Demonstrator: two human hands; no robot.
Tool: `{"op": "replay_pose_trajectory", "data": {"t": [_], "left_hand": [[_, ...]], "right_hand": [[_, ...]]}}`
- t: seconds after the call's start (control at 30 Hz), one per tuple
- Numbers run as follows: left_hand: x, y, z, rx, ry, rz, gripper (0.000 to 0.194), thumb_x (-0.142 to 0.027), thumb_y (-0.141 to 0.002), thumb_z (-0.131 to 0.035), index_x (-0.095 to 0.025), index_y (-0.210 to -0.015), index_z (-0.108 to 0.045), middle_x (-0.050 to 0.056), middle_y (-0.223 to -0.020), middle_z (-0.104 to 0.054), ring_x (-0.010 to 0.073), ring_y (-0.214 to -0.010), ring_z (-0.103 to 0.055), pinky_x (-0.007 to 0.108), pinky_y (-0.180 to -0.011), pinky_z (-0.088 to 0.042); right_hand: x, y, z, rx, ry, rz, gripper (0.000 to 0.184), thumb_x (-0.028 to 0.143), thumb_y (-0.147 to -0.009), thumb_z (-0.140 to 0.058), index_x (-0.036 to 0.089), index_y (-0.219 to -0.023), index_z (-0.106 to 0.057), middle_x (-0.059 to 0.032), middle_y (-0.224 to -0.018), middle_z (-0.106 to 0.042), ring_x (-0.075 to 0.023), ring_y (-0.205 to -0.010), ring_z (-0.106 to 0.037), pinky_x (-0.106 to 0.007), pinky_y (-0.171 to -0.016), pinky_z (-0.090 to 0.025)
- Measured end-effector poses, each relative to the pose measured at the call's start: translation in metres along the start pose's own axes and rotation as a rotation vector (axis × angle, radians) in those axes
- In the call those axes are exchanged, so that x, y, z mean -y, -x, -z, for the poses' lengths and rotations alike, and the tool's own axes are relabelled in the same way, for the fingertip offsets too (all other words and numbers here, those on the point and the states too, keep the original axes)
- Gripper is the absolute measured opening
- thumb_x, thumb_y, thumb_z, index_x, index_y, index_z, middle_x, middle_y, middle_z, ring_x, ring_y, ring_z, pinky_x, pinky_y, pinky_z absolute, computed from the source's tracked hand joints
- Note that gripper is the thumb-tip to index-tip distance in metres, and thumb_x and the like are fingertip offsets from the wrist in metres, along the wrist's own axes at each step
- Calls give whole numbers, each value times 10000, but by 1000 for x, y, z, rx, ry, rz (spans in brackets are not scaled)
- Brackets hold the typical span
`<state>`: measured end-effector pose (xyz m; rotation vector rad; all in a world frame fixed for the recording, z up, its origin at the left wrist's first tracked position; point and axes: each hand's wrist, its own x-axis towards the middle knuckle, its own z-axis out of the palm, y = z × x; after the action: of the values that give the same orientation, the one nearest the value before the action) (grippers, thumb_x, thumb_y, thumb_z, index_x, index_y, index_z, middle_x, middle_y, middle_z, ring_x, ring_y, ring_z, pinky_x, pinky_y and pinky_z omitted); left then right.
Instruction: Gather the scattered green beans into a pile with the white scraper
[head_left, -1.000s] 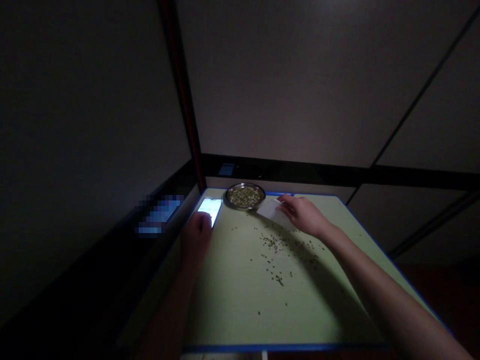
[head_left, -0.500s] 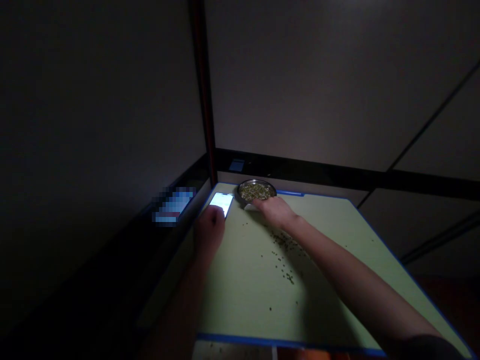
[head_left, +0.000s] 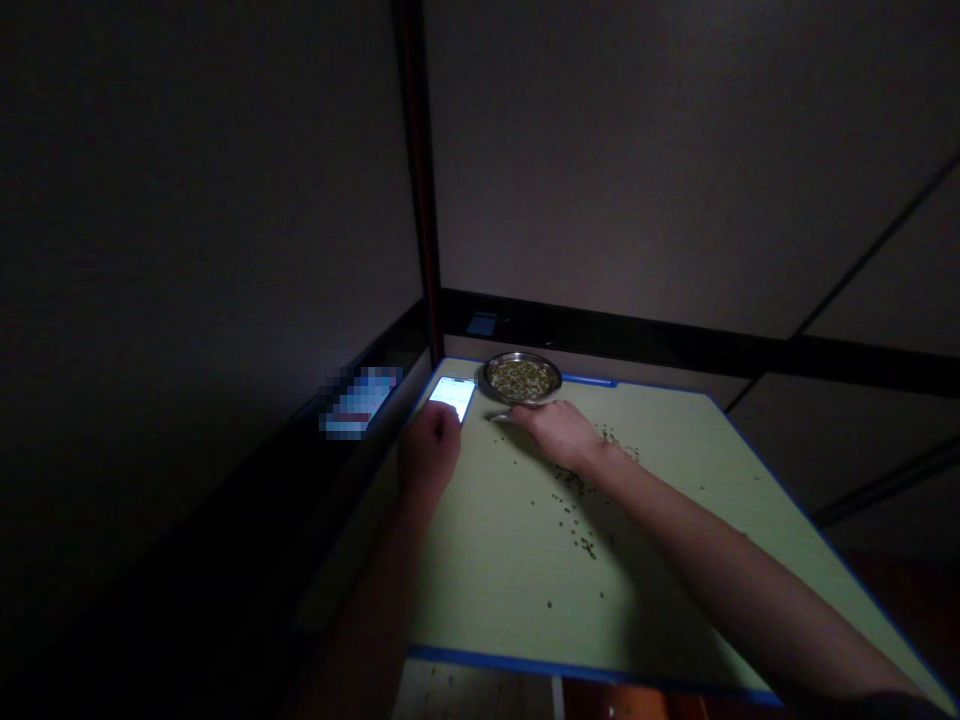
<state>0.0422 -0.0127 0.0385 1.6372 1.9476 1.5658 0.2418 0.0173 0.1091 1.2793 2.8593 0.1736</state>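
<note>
My left hand (head_left: 430,443) is closed in a fist at the near end of a lit phone (head_left: 454,392) and covers part of it. Whether it grips anything is hidden. My right hand (head_left: 559,432) is closed with a thin whitish piece (head_left: 501,416) sticking out of its fingers to the left; its kind is not clear. Just beyond this hand stands a round metal bowl (head_left: 556,384) with small green beans (head_left: 519,378) in it. Loose beans (head_left: 586,548) lie scattered on the tabletop near and under my right forearm.
The pale green table (head_left: 495,570) has blue edging and stands in a dark corner against the walls. A blue strip (head_left: 590,381) lies along the back edge, right of the bowl. Glossy black bands on the walls reflect the phone's light. Under the front edge a pale surface (head_left: 472,692) shows.
My right hand has drawn back from the bowl's near rim toward me, the whitish piece still in it. The view has shifted slightly. My left hand stays by the phone.
</note>
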Motion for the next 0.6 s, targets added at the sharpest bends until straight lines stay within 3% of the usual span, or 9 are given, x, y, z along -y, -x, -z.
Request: {"op": "replay_pose_trajectory", "data": {"t": [0.13, 0.3, 0.47, 0.6], "left_hand": [[-2, 1, -1, -8, 17, -6, 201, -331, -865, -447, -211, -728, -532, -5, -641, -591, 154, -640, -564, 252, -603, -404], [-6, 1, 0, -12, 17, -2, 191, -313, -858, -443, -210, -720, -526, -8, -635, -579, 151, -632, -560, 253, -608, -403], [-5, 0, 0, -23, -4, -10, 198, -323, -860, -445, -208, -727, -538, -2, -648, -588, 155, -641, -566, 255, -602, -391], [0, -2, -1, -18, -10, -2, 189, -331, -855, -450, -209, -736, -534, 7, -668, -608, 164, -657, -573, 254, -594, -397]], "right_hand": [[9, 16, 0, -9, -2, 84, 305, 187, -939, -419, 210, -1169, -617, -103, -846, -723, -228, -728, -655, -319, -677, -439], [19, 35, 12, -7, -62, 204, 308, 175, -926, -435, 248, -1168, -611, -59, -858, -720, -192, -699, -627, -284, -653, -395], [11, 25, 26, -73, -119, 146, 256, 268, -969, -408, 202, -1071, -634, -83, -898, -709, -182, -739, -607, -273, -664, -365], [3, 12, 24, -81, -117, 118, 270, 277, -970, -401, 191, -1052, -643, -101, -942, -701, -191, -785, -600, -280, -681, -365]]}}
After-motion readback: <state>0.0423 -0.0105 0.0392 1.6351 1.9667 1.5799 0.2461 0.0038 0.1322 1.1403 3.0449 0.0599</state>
